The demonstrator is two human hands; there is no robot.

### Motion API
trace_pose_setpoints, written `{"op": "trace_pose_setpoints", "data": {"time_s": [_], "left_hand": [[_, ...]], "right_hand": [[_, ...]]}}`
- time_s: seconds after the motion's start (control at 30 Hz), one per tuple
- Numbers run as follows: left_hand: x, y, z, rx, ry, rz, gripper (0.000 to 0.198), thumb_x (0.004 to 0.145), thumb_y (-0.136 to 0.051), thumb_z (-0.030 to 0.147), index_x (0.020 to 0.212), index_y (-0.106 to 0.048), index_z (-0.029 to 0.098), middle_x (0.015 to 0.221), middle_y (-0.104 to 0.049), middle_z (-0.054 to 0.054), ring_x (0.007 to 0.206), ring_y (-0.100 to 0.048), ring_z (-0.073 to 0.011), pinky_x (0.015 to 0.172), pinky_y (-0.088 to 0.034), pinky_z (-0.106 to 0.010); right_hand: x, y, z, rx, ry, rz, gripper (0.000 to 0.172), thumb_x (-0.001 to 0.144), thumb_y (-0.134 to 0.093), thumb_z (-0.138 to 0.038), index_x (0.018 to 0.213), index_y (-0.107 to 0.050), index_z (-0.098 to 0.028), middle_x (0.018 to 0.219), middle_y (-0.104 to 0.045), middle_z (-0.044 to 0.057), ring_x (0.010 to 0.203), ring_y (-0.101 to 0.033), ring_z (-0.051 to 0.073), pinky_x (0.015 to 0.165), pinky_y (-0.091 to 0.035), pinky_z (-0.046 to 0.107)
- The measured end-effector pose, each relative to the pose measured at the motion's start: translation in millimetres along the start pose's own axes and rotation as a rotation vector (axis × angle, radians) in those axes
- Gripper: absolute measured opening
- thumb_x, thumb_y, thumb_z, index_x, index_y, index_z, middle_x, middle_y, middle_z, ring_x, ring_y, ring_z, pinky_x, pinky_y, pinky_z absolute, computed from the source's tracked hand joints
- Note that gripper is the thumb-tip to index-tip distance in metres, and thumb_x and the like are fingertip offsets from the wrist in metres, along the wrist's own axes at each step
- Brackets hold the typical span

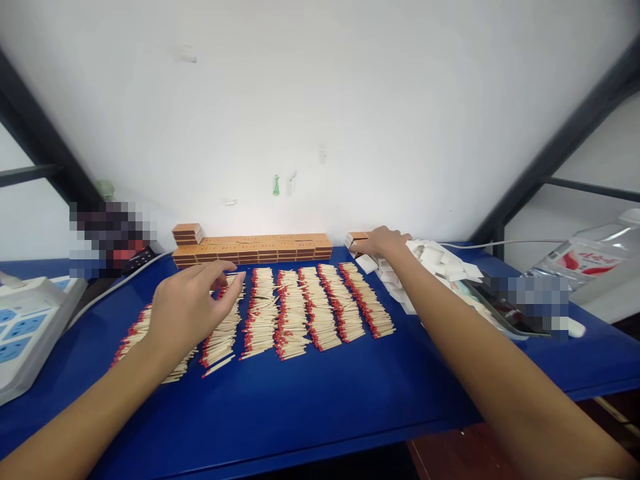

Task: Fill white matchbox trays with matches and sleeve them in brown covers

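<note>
My left hand (pixel 193 297) hovers over the left rows of matches (pixel 220 340), its fingers curved and its thumb apart from them, with nothing visible between. Red-headed wooden matches (pixel 293 317) lie in several slanting rows. At the back right, my right hand (pixel 384 241) grips at a small group of matchboxes (pixel 356 239), thumb at their near side; most of its fingertips are hidden. Beside that hand spreads a heap of white card pieces (pixel 435 260). A long low stack of orange-brown matchboxes (pixel 260 249) stands along the wall, with a few more boxes (pixel 187 233) piled on its left end.
The blue table (pixel 300 407) meets a white wall (pixel 320 120). A white power strip (pixel 30 327) is on the left, with a cable behind it. At the right lie a dark phone-like device (pixel 510 307) and a clear plastic bottle (pixel 595 250). Dark metal bars slant at both sides.
</note>
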State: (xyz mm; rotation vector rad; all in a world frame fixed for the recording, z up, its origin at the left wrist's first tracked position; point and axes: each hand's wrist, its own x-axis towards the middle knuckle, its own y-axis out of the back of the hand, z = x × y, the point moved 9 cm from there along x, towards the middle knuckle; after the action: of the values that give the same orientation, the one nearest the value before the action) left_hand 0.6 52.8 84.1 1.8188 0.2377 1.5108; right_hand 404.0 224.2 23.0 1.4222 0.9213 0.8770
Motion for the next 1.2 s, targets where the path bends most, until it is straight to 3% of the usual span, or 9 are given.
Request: {"op": "trace_pose_setpoints", "data": {"time_s": [0.27, 0.47, 0.57, 0.67, 0.8, 0.93, 1.0, 1.1, 1.2], "left_hand": [[-0.7, -1.9, -3.3, -0.014, 0.029, -0.006, 0.025, 0.1, -0.063, 0.043, 0.102, -0.076, 0.022, 0.075, -0.077, 0.001, 0.07, -0.075, -0.0215, 0.064, -0.049, -0.033], [-1.2, -3.4, -3.2, -0.035, 0.048, -0.037, 0.026, 0.1, -0.062, 0.043, 0.103, -0.077, 0.022, 0.077, -0.079, -0.001, 0.071, -0.075, -0.0227, 0.064, -0.048, -0.034], [-1.5, -1.6, -2.2, -0.035, 0.046, -0.029, 0.025, 0.1, -0.062, 0.042, 0.102, -0.077, 0.022, 0.077, -0.079, -0.001, 0.071, -0.075, -0.0226, 0.064, -0.048, -0.033], [-1.6, 0.5, 0.2, -0.037, 0.04, -0.017, 0.023, 0.1, -0.063, 0.042, 0.101, -0.076, 0.023, 0.076, -0.078, 0.0, 0.071, -0.076, -0.0222, 0.063, -0.048, -0.033], [-1.9, 3.0, 9.7, -0.057, 0.003, 0.003, 0.025, 0.101, -0.061, 0.042, 0.098, -0.076, 0.022, 0.072, -0.076, 0.002, 0.068, -0.074, -0.0208, 0.063, -0.048, -0.033], [-4.2, 4.0, 26.0, -0.077, -0.048, 0.017, 0.025, 0.101, -0.061, 0.042, 0.096, -0.077, 0.023, 0.073, -0.077, 0.001, 0.068, -0.075, -0.0212, 0.064, -0.049, -0.033], [-6.0, 4.2, 35.1, -0.096, -0.075, 0.019, 0.026, 0.101, -0.061, 0.042, 0.097, -0.077, 0.022, 0.074, -0.078, 0.0, 0.069, -0.075, -0.0214, 0.066, -0.051, -0.033], [-8.8, 1.9, 47.0, -0.12, -0.12, -0.012, 0.028, 0.102, -0.059, 0.041, 0.094, -0.078, 0.022, 0.074, -0.078, -0.002, 0.069, -0.075, -0.021, 0.067, -0.053, -0.033], [-10.5, 0.0, 51.6, -0.11, -0.143, -0.031, 0.029, 0.103, -0.057, 0.039, 0.091, -0.077, 0.022, 0.071, -0.076, -0.002, 0.067, -0.073, -0.0205, 0.067, -0.052, -0.034]], "right_hand": [[2.1, 1.2, 3.3, 0.059, -0.04, -0.018, 0.074, 0.07, -0.078, -0.062, 0.122, -0.071, -0.011, 0.126, -0.07, 0.025, 0.128, -0.06, 0.047, 0.116, -0.03, 0.069], [-5.1, 32.9, 9.8, 0.109, -0.063, 0.045, 0.098, 0.069, -0.079, -0.072, 0.138, -0.06, -0.005, 0.132, -0.067, 0.032, 0.132, -0.058, 0.05, 0.111, -0.039, 0.065], [-22.0, 58.3, 10.5, 0.113, -0.034, 0.076, 0.098, 0.073, -0.078, -0.074, 0.137, -0.06, -0.004, 0.132, -0.067, 0.032, 0.13, -0.06, 0.048, 0.109, -0.043, 0.06], [-67.1, 72.3, 14.2, 0.18, 0.097, 0.064, 0.101, 0.073, -0.076, -0.078, 0.142, -0.056, -0.007, 0.125, -0.072, 0.027, 0.113, -0.069, 0.042, 0.09, -0.054, 0.048], [-165.2, 53.7, 38.5, 0.137, 0.245, 0.055, 0.095, 0.072, -0.07, -0.084, 0.14, -0.057, -0.02, 0.113, -0.076, 0.021, 0.094, -0.073, 0.041, 0.073, -0.054, 0.046], [-239.7, 6.9, 56.6, 0.077, 0.314, 0.037, 0.07, 0.071, -0.074, -0.075, 0.122, -0.065, -0.028, 0.106, -0.076, 0.02, 0.093, -0.074, 0.044, 0.075, -0.056, 0.053], [-251.4, -9.3, 63.7, 0.057, 0.272, 0.042, 0.062, 0.074, -0.071, -0.075, 0.114, -0.066, -0.028, 0.1, -0.076, 0.021, 0.094, -0.074, 0.046, 0.072, -0.057, 0.055], [-249.6, -15.8, 74.4, 0.04, 0.237, 0.076, 0.073, 0.073, -0.068, -0.084, 0.117, -0.067, -0.026, 0.109, -0.074, 0.024, 0.099, -0.073, 0.049, 0.069, -0.058, 0.057], [-246.2, -13.5, 79.0, 0.114, 0.416, 0.081, 0.092, 0.069, -0.077, -0.082, 0.14, -0.061, -0.027, 0.141, -0.066, 0.024, 0.124, -0.066, 0.05, 0.089, -0.06, 0.06]]}}
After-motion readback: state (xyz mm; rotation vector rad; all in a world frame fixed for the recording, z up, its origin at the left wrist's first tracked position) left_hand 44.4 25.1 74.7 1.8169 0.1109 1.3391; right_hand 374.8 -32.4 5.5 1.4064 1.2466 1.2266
